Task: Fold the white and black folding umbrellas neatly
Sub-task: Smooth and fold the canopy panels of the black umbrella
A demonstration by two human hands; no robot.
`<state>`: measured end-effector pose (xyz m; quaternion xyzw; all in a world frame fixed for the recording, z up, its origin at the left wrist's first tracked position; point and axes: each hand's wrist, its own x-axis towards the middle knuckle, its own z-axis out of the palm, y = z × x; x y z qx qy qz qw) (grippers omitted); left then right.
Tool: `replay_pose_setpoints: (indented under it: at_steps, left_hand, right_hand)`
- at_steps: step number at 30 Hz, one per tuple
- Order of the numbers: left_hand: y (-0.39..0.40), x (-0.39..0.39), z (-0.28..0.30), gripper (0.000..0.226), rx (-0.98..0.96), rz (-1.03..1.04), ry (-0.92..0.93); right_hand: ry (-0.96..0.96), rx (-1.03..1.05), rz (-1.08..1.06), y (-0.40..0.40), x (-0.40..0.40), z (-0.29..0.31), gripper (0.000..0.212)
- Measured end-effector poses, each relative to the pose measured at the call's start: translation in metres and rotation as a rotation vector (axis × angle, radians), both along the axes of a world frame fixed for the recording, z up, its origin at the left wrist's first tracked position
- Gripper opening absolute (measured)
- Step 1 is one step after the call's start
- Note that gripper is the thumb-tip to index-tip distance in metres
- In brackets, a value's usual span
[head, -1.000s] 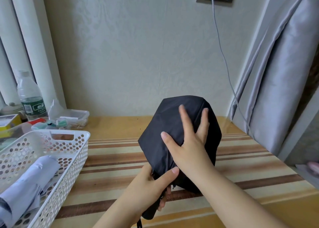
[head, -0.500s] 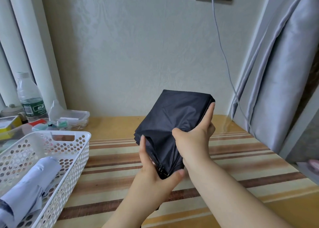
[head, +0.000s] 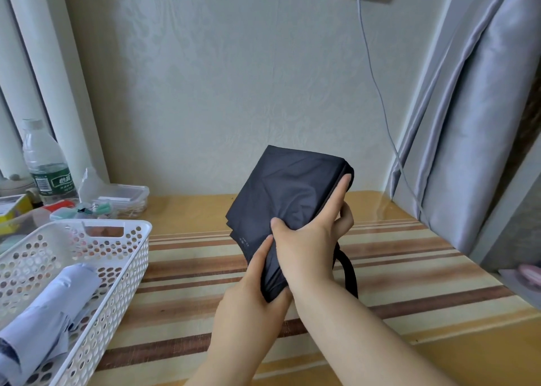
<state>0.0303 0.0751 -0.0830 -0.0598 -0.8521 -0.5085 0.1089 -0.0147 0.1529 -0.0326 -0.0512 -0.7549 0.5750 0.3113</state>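
The black folding umbrella (head: 288,192) is held upright above the striped table (head: 395,268), its fabric gathered into flat pleats. My left hand (head: 251,286) grips its lower end from below. My right hand (head: 310,239) wraps the middle, thumb on the front and index finger stretched up along the right edge. A black strap (head: 349,274) hangs down behind my right wrist. The white umbrella (head: 44,321) lies rolled in the white perforated basket (head: 128,257) at the left.
A water bottle (head: 44,163), a clear plastic box (head: 123,195) and small clutter stand at the back left. A grey cable (head: 377,93) runs down the wall from a socket. A grey curtain (head: 468,137) hangs at the right.
The umbrella fabric went from a rounded bundle to flat pleats. My right hand moved from pressing flat on top to gripping the side. My left hand slid lower on the bottom end.
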Motion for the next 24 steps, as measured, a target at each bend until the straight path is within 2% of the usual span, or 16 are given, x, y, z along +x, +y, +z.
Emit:
replay_pose_setpoints:
  at_steps: [3,5,6,8,10,11,12,14,15,17,19,21,24]
  left_hand:
    - [-0.011,-0.007,0.003,0.055,0.236,-0.073,-0.063]
    - [-0.020,-0.010,0.007,0.042,0.416,-0.126,-0.157]
    - [-0.025,-0.011,0.009,0.045,0.492,-0.154,-0.205]
    - [-0.032,-0.013,0.010,0.053,0.603,-0.182,-0.264]
    - [-0.032,-0.013,0.011,0.044,0.677,-0.177,-0.303]
    - [-0.031,-0.013,0.012,0.037,0.707,-0.182,-0.324]
    - [-0.030,-0.012,0.012,0.034,0.740,-0.191,-0.340]
    - [-0.028,-0.011,0.012,0.034,0.814,-0.217,-0.353]
    - [-0.027,-0.011,0.013,0.034,0.843,-0.228,-0.359]
    - [-0.026,-0.010,0.013,0.035,0.864,-0.248,-0.373]
    - [-0.026,-0.010,0.011,0.044,0.843,-0.255,-0.385]
    - [-0.025,-0.010,0.009,0.043,0.828,-0.256,-0.390]
    - [-0.025,-0.010,0.009,0.042,0.831,-0.273,-0.400]
  right_hand:
    - [-0.074,0.120,0.183,0.010,0.007,0.010,0.116]
    - [-0.127,0.243,0.335,0.025,0.015,0.023,0.101]
    - [-0.116,0.289,0.371,0.034,0.018,0.031,0.092]
    - [-0.008,0.319,0.245,0.058,0.020,0.046,0.071]
    - [0.068,0.397,-0.022,0.085,0.021,0.062,0.049]
    - [0.017,0.441,-0.092,0.097,0.023,0.067,0.043]
    - [-0.105,0.473,-0.083,0.106,0.024,0.070,0.043]
    - [-0.409,0.484,0.089,0.111,0.026,0.063,0.052]
    - [-0.496,0.448,0.177,0.110,0.028,0.056,0.058]
    - [-0.492,0.332,0.302,0.102,0.033,0.044,0.067]
    - [-0.367,0.243,0.371,0.099,0.033,0.038,0.067]
    - [-0.331,0.209,0.448,0.094,0.029,0.039,0.063]
    - [-0.427,0.265,0.554,0.083,0.024,0.033,0.043]
